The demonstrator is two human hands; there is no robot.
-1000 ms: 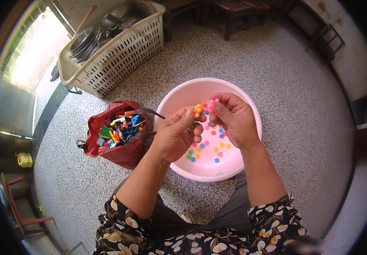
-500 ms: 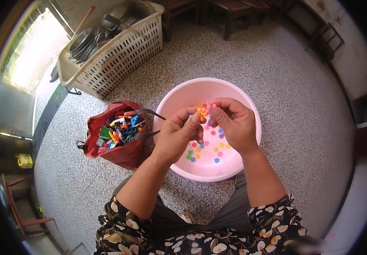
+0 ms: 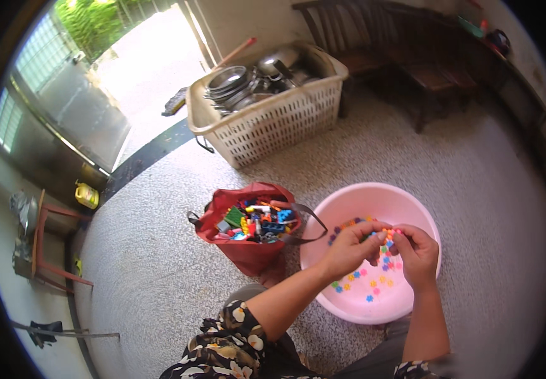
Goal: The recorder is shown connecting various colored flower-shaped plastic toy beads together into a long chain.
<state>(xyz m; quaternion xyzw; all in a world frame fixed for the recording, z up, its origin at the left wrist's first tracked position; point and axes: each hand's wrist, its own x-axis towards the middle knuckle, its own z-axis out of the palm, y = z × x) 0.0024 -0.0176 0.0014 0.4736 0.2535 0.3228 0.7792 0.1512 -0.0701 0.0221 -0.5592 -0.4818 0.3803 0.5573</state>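
Above a pink plastic basin (image 3: 374,197), both my hands meet at the fingertips. My left hand (image 3: 354,249) is closed in a pinch on small flower-shaped plastic pieces. The fingers of my right hand (image 3: 420,256) pinch a pink flower-shaped piece (image 3: 400,232) against an orange one (image 3: 390,234). The fingers partly cover these pieces, so whether they are joined cannot be told. Behind my left hand, a row of colourful pieces (image 3: 347,225) shows near the basin's far left side. Several loose flower-shaped pieces (image 3: 369,299) lie scattered over the basin's bottom.
Left of the basin stands a red cloth bag (image 3: 247,256) full of mixed toy bricks, its dark strap (image 3: 314,237) reaching the basin's rim. Farther back is a white slotted basket (image 3: 279,129) of metal pans. Wooden chairs (image 3: 424,76) line the back; a yellow bottle (image 3: 86,194) stands far left.
The view has swung up and left, so basin, bag and hands appear lower and farther right. Both hands keep their pinch together. A row of pieces now shows behind my left hand.
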